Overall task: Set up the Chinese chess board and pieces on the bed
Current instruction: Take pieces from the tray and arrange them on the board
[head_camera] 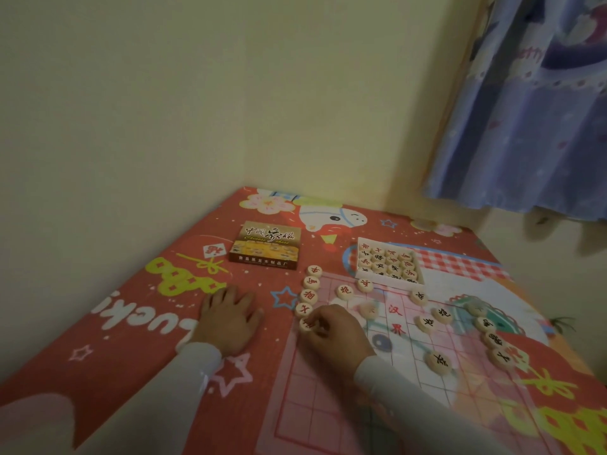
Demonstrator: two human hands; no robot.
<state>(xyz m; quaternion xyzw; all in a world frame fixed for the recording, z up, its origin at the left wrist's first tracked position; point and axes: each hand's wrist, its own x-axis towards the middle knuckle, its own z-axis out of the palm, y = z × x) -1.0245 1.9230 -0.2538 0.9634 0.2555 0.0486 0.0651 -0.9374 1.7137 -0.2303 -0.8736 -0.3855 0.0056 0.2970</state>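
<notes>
Cream walls met in a corner behind the bed (138, 310), with a blue patterned curtain (532, 119) hanging up at about 2 o'clock, and that loud red cartoon sheet covered the whole mattress. Spread over the sheet from the centre down toward 5 o'clock was the thin pink-gridded chess board (345, 399), its sheet looking a bit see-through. At 12 o'clock of the board sat the brown printed box (265, 248), and at 1 o'clock the white tray (387, 262) with plenty of pieces left in it, so I'd call the job maybe halfway.

Left hand (230, 318) lay flat on the sheet at 9 o'clock of the board, fingers straight and slightly spread, just bracing. Right hand (331, 326) had its fingertips curled around a red-marked piece (306, 324), pinching it right at the board's left edge, directly below the column of red pieces (310, 287) already lined up there.

If it were me: drop it dead on the line crossing, keep the gap matching the ones above, and lift straight off so the flimsy board doesn't shift and nudge the neighbours. Soft mattress makes that easy to mess up.
</notes>
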